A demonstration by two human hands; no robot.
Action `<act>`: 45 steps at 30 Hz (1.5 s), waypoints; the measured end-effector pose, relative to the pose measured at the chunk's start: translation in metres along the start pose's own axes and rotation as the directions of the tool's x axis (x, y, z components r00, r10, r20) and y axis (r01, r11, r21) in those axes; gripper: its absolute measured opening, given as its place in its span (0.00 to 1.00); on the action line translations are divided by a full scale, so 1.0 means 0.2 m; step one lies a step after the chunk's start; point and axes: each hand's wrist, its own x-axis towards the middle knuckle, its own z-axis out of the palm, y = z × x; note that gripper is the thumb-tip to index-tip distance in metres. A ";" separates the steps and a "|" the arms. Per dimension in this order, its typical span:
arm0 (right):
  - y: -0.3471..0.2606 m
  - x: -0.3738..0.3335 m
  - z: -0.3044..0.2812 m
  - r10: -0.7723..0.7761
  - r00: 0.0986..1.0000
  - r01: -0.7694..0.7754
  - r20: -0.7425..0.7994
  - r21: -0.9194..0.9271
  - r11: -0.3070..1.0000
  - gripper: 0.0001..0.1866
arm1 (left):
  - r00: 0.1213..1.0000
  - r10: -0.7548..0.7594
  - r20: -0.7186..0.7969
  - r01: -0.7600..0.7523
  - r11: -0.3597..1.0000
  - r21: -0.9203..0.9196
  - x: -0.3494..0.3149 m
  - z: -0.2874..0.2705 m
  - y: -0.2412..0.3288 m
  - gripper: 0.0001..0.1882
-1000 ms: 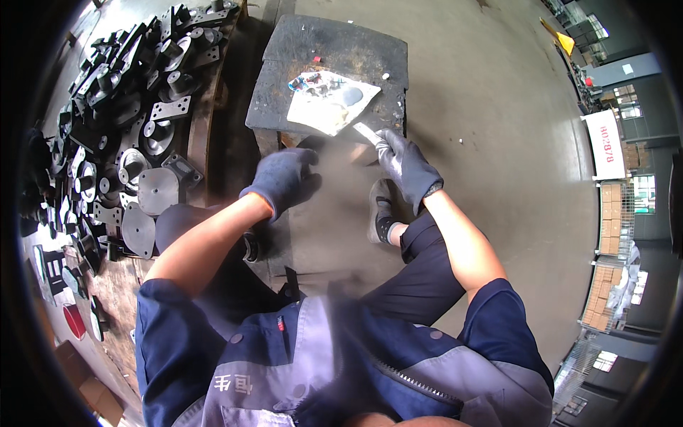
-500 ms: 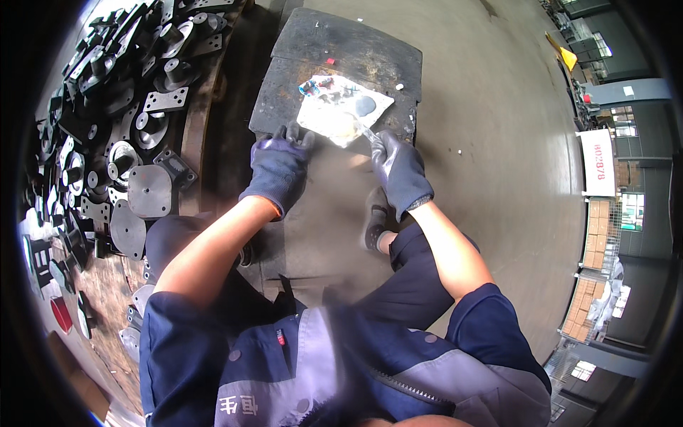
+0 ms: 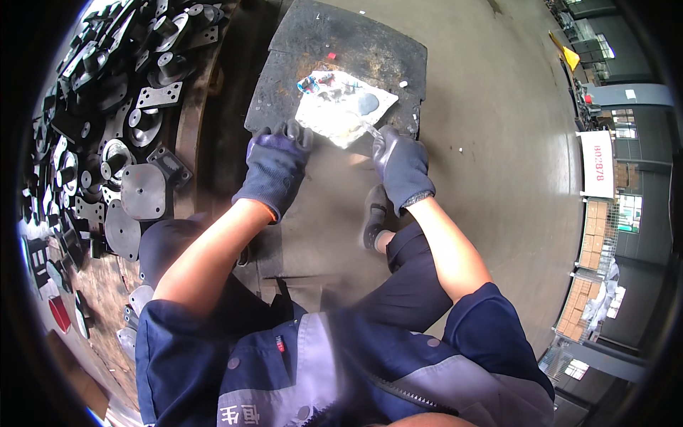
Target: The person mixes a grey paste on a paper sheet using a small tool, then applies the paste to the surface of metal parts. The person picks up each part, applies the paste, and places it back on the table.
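A white sheet lies at the near side of a dark worn bench top. On it are a round patch of grey paste, a brightly lit whitish smear, and some small blue and dark bits at its far left corner. My gloved right hand grips a thin, light-coloured tool whose tip reaches the sheet's near right edge; glare hides its exact kind. Beside the sheet's near left corner, my gloved left hand is closed with its fingers curled. Whatever it may hold is hidden.
Several dark metal plates with round posts are heaped on a wooden pallet or bench at my left. A small red piece and a white crumb rest on the bench top. Racks with stacked cartons line the far right.
The view has shifted slightly. My right hand and the thin tool have moved a little to the right relative to the sheet. My left hand keeps its curled shape near the same corner.
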 end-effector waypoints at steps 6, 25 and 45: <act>-0.01 0.07 0.01 -0.185 0.981 0.194 0.064 -0.191 0.962 0.10 | 1.000 0.001 -0.018 -0.001 1.000 -0.004 0.03 -0.01 0.00 0.19; -0.05 0.10 -0.08 -0.096 0.986 0.137 0.134 -0.339 0.931 0.13 | 0.999 -0.007 -0.049 0.002 0.995 -0.101 0.00 0.03 -0.01 0.17; -0.08 0.11 -0.05 -0.140 0.977 0.186 0.158 -0.328 0.926 0.11 | 0.999 -0.022 -0.026 0.021 0.999 -0.048 -0.01 0.01 0.01 0.18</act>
